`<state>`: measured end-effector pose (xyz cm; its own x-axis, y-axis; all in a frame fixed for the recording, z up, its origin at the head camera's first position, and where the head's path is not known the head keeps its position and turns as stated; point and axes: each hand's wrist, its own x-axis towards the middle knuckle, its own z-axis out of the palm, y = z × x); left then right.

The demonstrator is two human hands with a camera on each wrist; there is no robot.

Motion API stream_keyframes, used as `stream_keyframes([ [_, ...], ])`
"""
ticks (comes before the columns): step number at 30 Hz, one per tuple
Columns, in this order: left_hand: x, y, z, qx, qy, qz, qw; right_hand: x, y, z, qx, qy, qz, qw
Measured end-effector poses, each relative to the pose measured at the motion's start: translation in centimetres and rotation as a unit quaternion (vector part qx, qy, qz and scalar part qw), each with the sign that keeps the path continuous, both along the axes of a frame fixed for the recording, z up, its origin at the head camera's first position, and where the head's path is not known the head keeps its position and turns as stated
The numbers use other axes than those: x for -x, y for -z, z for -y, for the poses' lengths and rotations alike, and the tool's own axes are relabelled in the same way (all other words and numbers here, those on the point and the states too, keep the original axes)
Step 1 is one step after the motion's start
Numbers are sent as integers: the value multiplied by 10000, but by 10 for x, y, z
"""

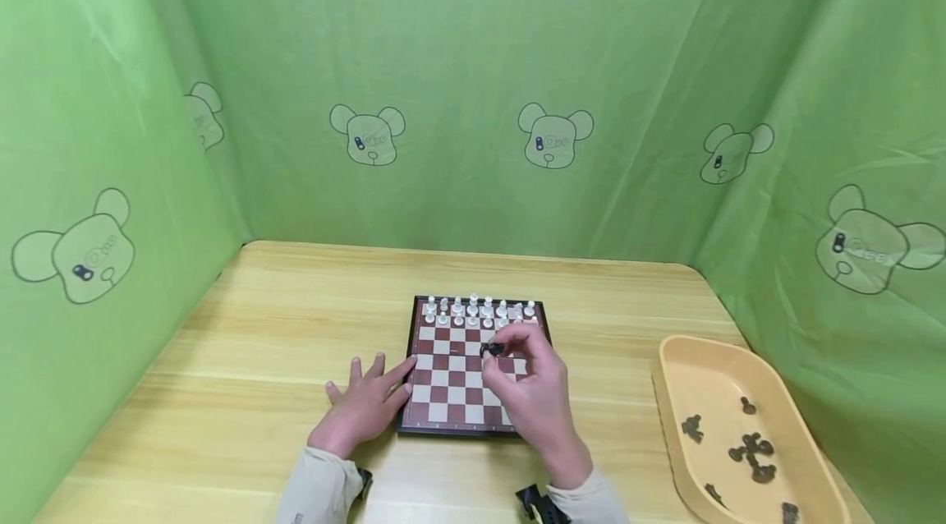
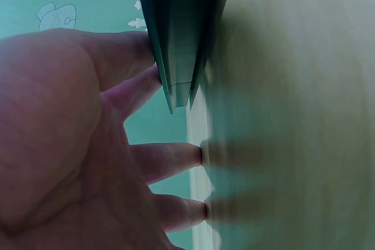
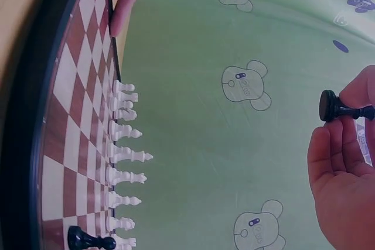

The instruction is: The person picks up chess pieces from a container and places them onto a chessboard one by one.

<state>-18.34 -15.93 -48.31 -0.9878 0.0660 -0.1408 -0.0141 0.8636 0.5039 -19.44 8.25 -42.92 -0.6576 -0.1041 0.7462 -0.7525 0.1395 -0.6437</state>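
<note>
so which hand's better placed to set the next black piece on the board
Right, most likely. The right hand already pinches a black chess piece above the chessboard. The left hand lies flat on the table, fingers against the board's left edge.

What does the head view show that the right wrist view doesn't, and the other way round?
Only the head view shows the tan tray of dark pieces and the whole left hand flat on the table at the board's edge. Only the right wrist view shows a black pawn standing on the board. Both show the chessboard, the white pieces and the right hand pinching a black piece.
</note>
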Motion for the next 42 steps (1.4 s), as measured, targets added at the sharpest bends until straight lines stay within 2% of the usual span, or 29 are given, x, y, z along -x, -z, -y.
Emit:
stream_keyframes([
  [16,1,2,0,-15,5,1,10000,3,11,5,-686,330,239,9968],
  [25,0,1,0,-55,-13,-12,10000,9,14,2,-869,280,-1,9958],
  [33,-1,-1,0,-64,-9,-26,10000,8,19,0,-1186,288,598,9907],
  [42,-2,-2,0,-67,-7,-15,10000,5,28,3,-1386,-38,747,9875],
])
